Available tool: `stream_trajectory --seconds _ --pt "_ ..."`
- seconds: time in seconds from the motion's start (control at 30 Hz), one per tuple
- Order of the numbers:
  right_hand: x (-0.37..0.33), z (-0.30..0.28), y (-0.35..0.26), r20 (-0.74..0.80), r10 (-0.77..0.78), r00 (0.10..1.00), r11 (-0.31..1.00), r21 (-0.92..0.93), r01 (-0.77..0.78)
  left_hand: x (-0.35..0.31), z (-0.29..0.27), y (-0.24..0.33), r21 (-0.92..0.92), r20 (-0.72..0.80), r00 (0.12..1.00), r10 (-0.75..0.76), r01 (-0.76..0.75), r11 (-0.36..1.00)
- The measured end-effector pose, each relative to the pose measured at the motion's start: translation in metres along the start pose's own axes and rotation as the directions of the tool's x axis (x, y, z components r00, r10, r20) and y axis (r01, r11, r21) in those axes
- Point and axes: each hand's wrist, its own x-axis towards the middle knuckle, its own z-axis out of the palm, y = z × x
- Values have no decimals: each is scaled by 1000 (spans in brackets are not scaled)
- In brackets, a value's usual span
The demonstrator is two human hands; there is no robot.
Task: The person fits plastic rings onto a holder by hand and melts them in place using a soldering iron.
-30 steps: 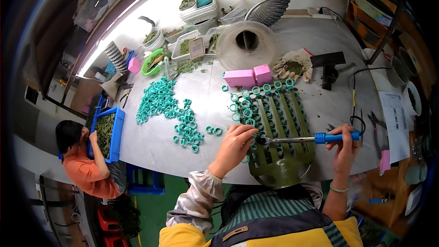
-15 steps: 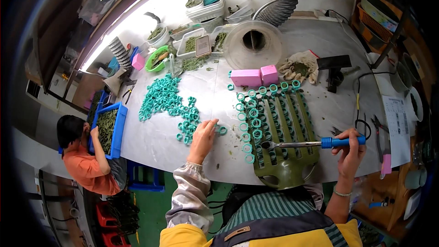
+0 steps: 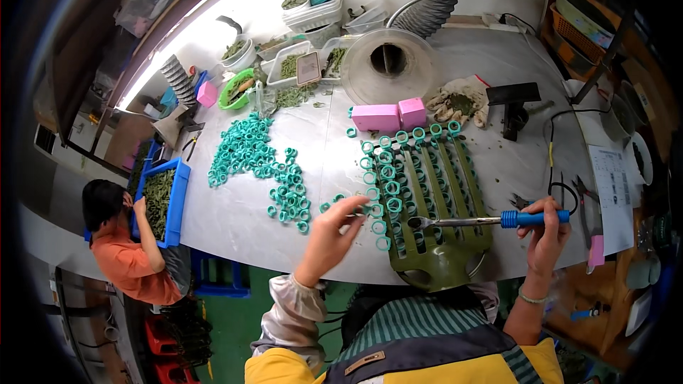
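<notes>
My left hand (image 3: pixel 333 233) is beside the left edge of an olive-green slotted plastic frame (image 3: pixel 440 259), thumb and fingertips closed around a small teal ring. Teal rings (image 3: pixel 376 194) line the frame's left side and top edge, and more show between its bars. In my right hand (image 3: pixel 543 231) is a soldering iron (image 3: pixel 516 219), gripped by its blue handle. Its metal shaft points left across the lower part of the frame, the tip over the slots. A large pile of loose teal rings (image 3: pixel 245 146) lies left of the frame, with a few strays near my left hand.
Two pink blocks (image 3: pixel 377 118) stand behind the frame, near a soiled glove (image 3: pixel 459 102) and a black stand (image 3: pixel 512 107). A clear funnel hood (image 3: pixel 390 64) is farther back. Pliers (image 3: pixel 586 206) lie right. A co-worker (image 3: pixel 135 249) sits left at a blue crate (image 3: pixel 179 203).
My left hand has moved right from the loose rings to the frame's left edge, a ring in its fingertips. Some loose rings have shifted. The soldering iron stays nearly in place.
</notes>
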Motion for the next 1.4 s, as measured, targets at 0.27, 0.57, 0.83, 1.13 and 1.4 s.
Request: stream_trajectory --seconds 0.27,0.57,0.83,1.13,1.4 --pt "-2 4 7 32 45 998 998 32 -46 7 45 16 402 152 948 281 -319 858" --pt "0 2 7 105 23 994 999 35 -26 9 50 12 422 199 939 280 -340 840" --pt "2 -7 0 8 13 1000 1000 19 -13 18 -4 -12 200 -188 974 -125 163 966" --pt "2 -4 0 38 16 999 999 51 -18 -15 -28 -95 781 -269 955 124 141 608" --pt "0 -3 -7 25 -5 1000 1000 11 5 -15 -26 -57 -179 -304 909 -286 240 954"
